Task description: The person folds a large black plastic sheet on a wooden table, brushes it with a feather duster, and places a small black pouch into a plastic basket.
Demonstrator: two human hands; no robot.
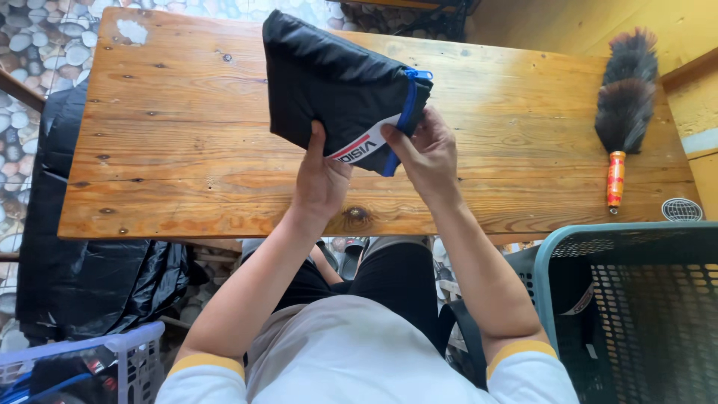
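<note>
A folded black garment (329,82) with a blue zipper and a white-and-red printed strip is held above a wooden table (172,150). My left hand (320,179) grips its near edge from below, thumb on the fabric. My right hand (426,153) pinches the near right corner by the blue zipper. The far part of the garment tilts up and away over the table.
A feather duster (624,97) with an orange handle lies at the table's right end. A teal plastic basket (636,314) stands at lower right, a pale basket (82,359) at lower left. Black fabric (60,247) hangs left of the table.
</note>
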